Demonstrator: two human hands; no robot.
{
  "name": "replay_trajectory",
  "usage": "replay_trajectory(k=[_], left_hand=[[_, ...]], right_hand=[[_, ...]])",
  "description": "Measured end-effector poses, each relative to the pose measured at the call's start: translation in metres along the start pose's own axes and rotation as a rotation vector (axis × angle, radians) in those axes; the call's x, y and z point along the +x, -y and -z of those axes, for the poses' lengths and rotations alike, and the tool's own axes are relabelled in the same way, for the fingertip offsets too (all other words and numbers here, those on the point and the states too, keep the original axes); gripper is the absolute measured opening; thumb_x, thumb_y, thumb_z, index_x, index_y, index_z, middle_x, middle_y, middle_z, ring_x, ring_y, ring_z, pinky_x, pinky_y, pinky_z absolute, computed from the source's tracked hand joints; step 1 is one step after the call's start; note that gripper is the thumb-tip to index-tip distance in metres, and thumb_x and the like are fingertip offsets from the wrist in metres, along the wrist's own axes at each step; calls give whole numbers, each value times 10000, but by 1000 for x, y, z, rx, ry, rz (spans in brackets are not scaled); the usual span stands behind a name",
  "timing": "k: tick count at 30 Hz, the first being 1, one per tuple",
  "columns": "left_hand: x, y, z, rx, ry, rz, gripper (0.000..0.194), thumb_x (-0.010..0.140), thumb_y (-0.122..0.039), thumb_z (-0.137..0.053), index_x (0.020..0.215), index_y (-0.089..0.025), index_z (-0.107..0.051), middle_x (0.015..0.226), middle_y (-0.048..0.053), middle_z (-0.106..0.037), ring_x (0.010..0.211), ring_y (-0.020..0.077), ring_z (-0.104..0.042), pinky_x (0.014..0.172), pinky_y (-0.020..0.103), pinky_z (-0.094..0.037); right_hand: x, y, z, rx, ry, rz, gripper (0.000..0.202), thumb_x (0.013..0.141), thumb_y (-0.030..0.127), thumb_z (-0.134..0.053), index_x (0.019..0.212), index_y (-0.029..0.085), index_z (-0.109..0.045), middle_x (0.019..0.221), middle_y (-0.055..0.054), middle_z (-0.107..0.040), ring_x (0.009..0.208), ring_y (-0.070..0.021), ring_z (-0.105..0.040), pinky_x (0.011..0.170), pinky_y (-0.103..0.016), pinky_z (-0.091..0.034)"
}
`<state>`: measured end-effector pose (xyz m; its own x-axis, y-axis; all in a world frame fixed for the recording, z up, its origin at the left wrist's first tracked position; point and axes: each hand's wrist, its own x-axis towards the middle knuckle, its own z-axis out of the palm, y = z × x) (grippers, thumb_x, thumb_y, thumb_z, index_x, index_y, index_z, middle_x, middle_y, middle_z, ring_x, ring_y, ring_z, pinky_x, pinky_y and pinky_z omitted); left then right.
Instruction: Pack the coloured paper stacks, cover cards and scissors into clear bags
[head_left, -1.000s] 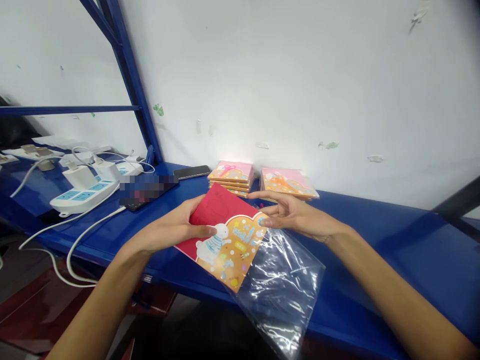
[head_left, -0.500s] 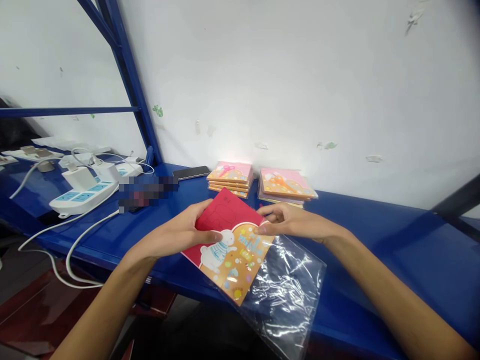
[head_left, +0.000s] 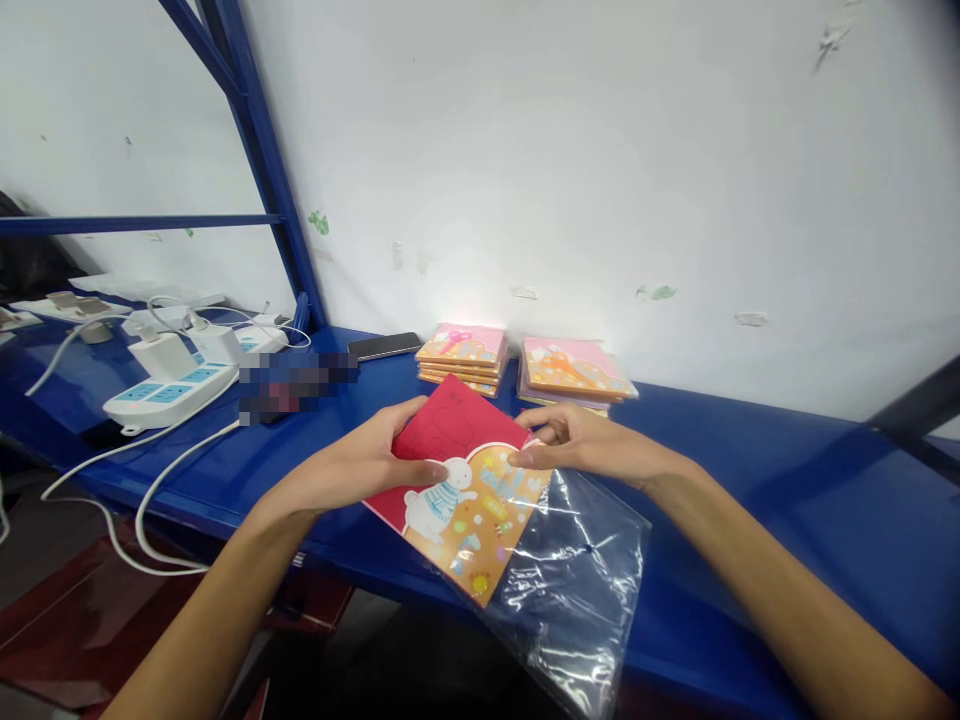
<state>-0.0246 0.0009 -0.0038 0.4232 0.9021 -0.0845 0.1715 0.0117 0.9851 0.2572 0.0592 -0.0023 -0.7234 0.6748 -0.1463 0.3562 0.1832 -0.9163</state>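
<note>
Between my hands is a paper pack [head_left: 480, 520], red sheet at the top left and an orange printed front with a white cartoon animal in a striped sweater. My left hand [head_left: 397, 450] grips its left side, thumb on the printed front and fingers hidden behind. Closed on the upper right edge, my right hand [head_left: 562, 437] pinches the pack, its thumb pressed near the blue lettering. A clear plastic bag [head_left: 585, 590] hangs from the pack's right and lower side. How far the pack sits inside the bag is hard to see.
Two stacks of wrapped packs, a left stack [head_left: 461, 357] and a right stack [head_left: 574, 370], stand by the wall on the blue table [head_left: 757, 480]. Left of them are a dark phone-like slab [head_left: 385, 346], a white power strip [head_left: 176, 395] and loose white cables [head_left: 142, 510].
Both hands keep their hold on the pack almost unchanged. The plastic bag's creases have shifted slightly, and the whole view has moved a little.
</note>
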Motion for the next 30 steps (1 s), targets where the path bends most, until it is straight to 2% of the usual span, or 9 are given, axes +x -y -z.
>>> replay_trajectory(k=[4, 8, 12, 14, 18, 23, 26, 28, 30], left_hand=[[-3, -5, 5, -131, -178, -22, 654, 800, -351, -815, 1395, -271, -557, 1139, 75, -784, 904, 269, -772, 711, 323, -618], [-5, -8, 3, -366, -312, -354, 624, 879, -596, -646, 1358, -199, -606, 1305, 125, -716, 1180, 305, -683, 878, 309, -589], [-4, -8, -19, -206, -225, -484, 641, 853, -425, -773, 1431, -258, -555, 1428, 81, -649, 1297, 307, -611, 1032, 339, -528], [-4, -8, -31, -114, -295, -465, 533, 891, -334, -755, 1393, -261, -594, 1418, 67, -658, 1285, 286, -623, 1047, 325, -519], [-2, -6, -40, -107, -436, -472, 454, 932, -357, -702, 1365, -260, -610, 1337, 67, -709, 1156, 280, -700, 898, 304, -597], [4, -4, -28, -240, -454, -438, 437, 898, -364, -743, 1302, -227, -648, 1132, 77, -790, 935, 254, -772, 748, 286, -626], [6, -6, -22, -354, -486, -424, 389, 883, -324, -760, 1245, -209, -676, 1066, 64, -804, 884, 223, -776, 742, 269, -625], [5, -8, -18, -415, -512, -405, 348, 873, -286, -763, 1203, -194, -700, 1043, 56, -808, 882, 212, -773, 740, 252, -621], [4, -8, -15, -463, -530, -365, 317, 851, -256, -772, 1154, -179, -723, 987, 50, -814, 837, 204, -773, 704, 240, -618]], right_hand=[[-2, 4, -1, 156, -102, 9, 511, 790, 484, -829, 1181, 177, -711, 776, -41, -713, 657, -167, -620, 581, -299, -475], [0, 6, -1, 345, -301, 252, 537, 804, 423, -831, 1272, 214, -674, 1018, -75, -782, 916, -234, -734, 863, -389, -579], [7, 8, -8, 459, -507, 476, 474, 844, 403, -807, 1260, 244, -642, 1146, -61, -777, 1009, -235, -743, 942, -397, -579], [9, 10, -14, 467, -533, 508, 441, 861, 404, -794, 1244, 251, -638, 1157, -58, -777, 1015, -235, -746, 927, -394, -590], [8, 14, -23, 450, -521, 506, 404, 861, 414, -792, 1208, 257, -658, 1138, -59, -780, 1021, -240, -743, 892, -394, -604], [6, 9, -15, 314, -447, 490, 483, 813, 584, -782, 1183, 291, -677, 1175, -61, -754, 1016, -237, -722, 859, -380, -584], [9, -2, -4, 197, -449, 392, 666, 915, 796, -430, 1213, 243, -653, 1083, -107, -750, 921, -240, -715, 800, -391, -566], [12, -10, 1, -60, -558, 255, 695, 969, 769, -281, 1096, 212, -678, 962, -111, -740, 841, -247, -698, 734, -386, -540], [15, -20, 1, -476, -652, 98, 605, 971, 718, -361, 953, 203, -678, 933, -120, -726, 861, -285, -683, 736, -402, -506]])
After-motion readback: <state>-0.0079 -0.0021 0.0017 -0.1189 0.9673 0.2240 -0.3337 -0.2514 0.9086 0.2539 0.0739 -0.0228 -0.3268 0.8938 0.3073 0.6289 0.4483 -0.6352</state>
